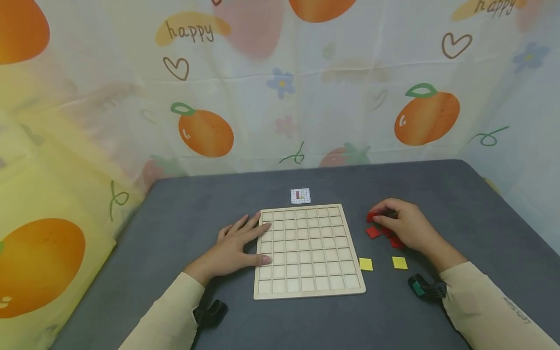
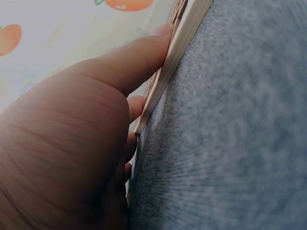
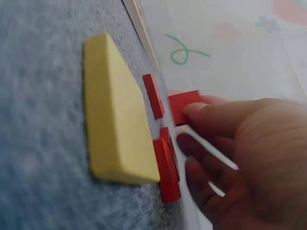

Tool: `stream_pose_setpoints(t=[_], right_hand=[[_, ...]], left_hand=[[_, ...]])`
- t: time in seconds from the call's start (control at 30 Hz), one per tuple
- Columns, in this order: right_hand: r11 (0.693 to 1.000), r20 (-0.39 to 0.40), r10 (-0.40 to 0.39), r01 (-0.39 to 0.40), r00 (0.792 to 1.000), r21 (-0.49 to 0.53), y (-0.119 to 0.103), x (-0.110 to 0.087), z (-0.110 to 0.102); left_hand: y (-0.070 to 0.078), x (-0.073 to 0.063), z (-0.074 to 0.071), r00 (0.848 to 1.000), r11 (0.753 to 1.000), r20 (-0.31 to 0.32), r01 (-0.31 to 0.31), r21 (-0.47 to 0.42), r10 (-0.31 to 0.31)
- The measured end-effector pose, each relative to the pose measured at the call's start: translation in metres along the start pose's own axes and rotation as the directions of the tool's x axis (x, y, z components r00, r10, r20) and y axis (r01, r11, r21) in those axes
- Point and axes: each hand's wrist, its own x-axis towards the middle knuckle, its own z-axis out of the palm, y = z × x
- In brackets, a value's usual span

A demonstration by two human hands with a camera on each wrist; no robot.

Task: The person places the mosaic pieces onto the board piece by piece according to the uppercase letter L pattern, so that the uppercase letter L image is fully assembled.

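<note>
**Inspector:** How are the left hand's [image 1: 234, 248] fingers found?

**Assistant:** Spread apart and extended. The left edge of the wooden grid board [image 1: 309, 253] is touched by the thumb and fingertips.

**Inspector:** And the right hand's [image 1: 404, 223]?

**Assistant:** A red square tile [image 3: 180, 105] is pinched between the thumb and a finger; the lower fingers are seen bent beneath it.

**Inspector:** Where is that tile located?

**Assistant:** It is held to the right of the board, just beside the loose red tiles [image 1: 373, 232] laid on the grey surface [image 1: 197, 204]. Two yellow tiles [image 1: 400, 263] are placed nearer the wearer, one close by the board's right edge; whether contact is made cannot be told.

**Inspector:** What is shown by one view only?

**Assistant:** By the head view, the full grid and the small printed card [image 1: 300, 195] set beyond its far edge. By the left wrist view, the board's layered side, with the thumb laid over the rim. By the right wrist view, the held tile is seen raised off the surface; from above, some loose red tiles are partly covered by the hand.
</note>
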Motion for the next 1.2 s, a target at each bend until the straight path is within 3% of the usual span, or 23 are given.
stream_pose_setpoints(t=[0.17, 0.43, 0.7, 0.93, 1.2], right_hand=[[0.998, -0.038, -0.058, 0.059, 0.998, 0.017, -0.020, -0.002, 0.001], [0.981, -0.023, -0.113, 0.115, 0.993, 0.159, -0.060, 0.000, 0.010], [0.941, -0.007, -0.194, 0.188, 0.981, 0.283, -0.098, 0.018, 0.032], [0.936, 0.030, -0.211, 0.193, 0.977, 0.295, -0.122, 0.039, 0.045], [0.936, 0.134, -0.163, 0.111, 0.977, 0.334, -0.126, 0.061, 0.065]], left_hand=[[0.000, 0.000, 0.000, 1.000, 1.000, -0.008, -0.004, -0.009, 0.004], [0.001, 0.001, 0.003, 1.000, 1.000, -0.002, -0.002, -0.006, 0.002], [0.000, -0.005, 0.003, 1.000, 1.000, -0.009, 0.015, -0.010, -0.015], [0.001, -0.003, 0.001, 1.000, 1.000, -0.013, 0.016, -0.011, -0.016], [0.004, 0.000, 0.000, 1.000, 1.000, 0.000, 0.013, -0.004, -0.013]])
